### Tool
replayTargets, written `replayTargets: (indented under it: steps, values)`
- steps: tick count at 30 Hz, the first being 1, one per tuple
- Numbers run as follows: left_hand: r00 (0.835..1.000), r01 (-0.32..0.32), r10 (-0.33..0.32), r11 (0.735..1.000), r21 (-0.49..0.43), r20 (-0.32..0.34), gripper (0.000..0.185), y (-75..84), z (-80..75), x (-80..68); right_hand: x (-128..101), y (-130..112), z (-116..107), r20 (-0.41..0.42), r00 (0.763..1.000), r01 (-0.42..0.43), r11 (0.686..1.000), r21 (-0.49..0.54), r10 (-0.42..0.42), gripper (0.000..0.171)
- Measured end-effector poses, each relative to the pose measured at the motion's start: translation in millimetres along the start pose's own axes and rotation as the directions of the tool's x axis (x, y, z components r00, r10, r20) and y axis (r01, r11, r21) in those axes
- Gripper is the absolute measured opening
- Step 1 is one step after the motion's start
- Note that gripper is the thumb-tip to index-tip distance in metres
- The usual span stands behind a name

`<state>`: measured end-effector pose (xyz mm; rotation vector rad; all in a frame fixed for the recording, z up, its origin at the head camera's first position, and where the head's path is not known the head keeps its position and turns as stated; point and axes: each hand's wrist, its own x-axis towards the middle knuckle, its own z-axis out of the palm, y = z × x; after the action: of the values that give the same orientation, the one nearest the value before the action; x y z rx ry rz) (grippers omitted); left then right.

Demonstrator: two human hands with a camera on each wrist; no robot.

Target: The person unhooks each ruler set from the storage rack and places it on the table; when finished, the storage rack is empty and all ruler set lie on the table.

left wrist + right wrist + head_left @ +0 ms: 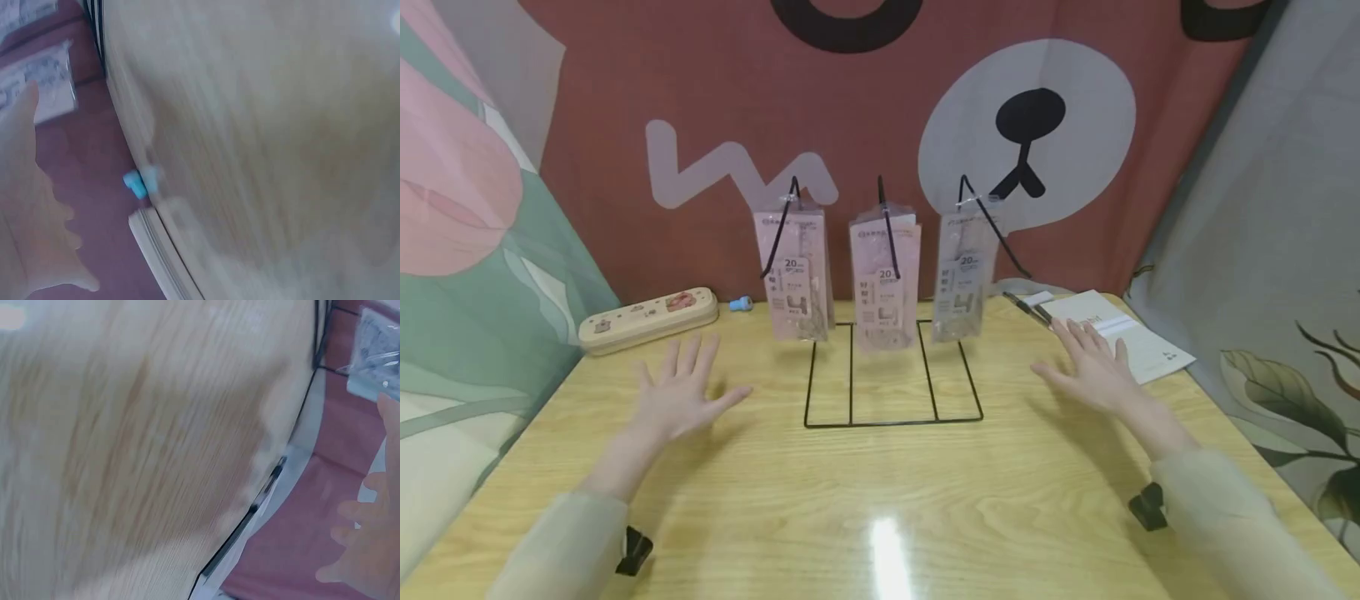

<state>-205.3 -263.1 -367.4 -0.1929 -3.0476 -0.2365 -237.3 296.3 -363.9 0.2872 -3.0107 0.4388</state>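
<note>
A person's two bare hands hover spread above a wooden table (880,492), palms down and holding nothing. The left hand (681,396) sits at about 8 o'clock from a black wire rack (891,375); its fingers are splayed wide and straight, the thumb pointing toward the rack. The right hand (1093,371) lies at about 4 o'clock from the rack, fingers likewise fanned open, its fingertips near a white booklet (1123,337) at the table's far right corner, with a dark pen (1026,307) lying by the booklet's far edge.

The rack stands at the table's centre, toward 12 o'clock from the person. Three clear packets hang from its hooks: the left packet (796,275), the middle packet (885,283) and the right packet (962,275), each printed with a "20". All three hang clear of both hands, the left hand nearest the left packet and the right hand nearest the right one.

At 10 o'clock a cream pencil case (647,319) lies along the table's back edge, and a small blue object (741,303) rests just beside its right end. The left wrist view, heavily blurred, shows the same blue object (134,183) at the table edge and open fingers (37,206) in the foreground. The right wrist view, also blurred, shows open fingers (369,550) beyond the table edge.
</note>
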Motion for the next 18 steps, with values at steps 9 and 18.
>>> replayTargets:
  steps: [9,18]
  values:
    - [0.993,-0.090,0.102,0.979,-0.181,0.057,0.090,30.4,7.1,-10.6,4.2,-21.2,4.2,-0.090,0.984,0.174,0.947,0.269,-0.155,0.073]
    - [0.946,-0.293,0.323,0.902,-0.316,0.044,0.070,58.2,25.9,-13.3,26.5,-46.6,14.2,-0.145,0.969,0.245,0.875,0.418,-0.202,0.059]
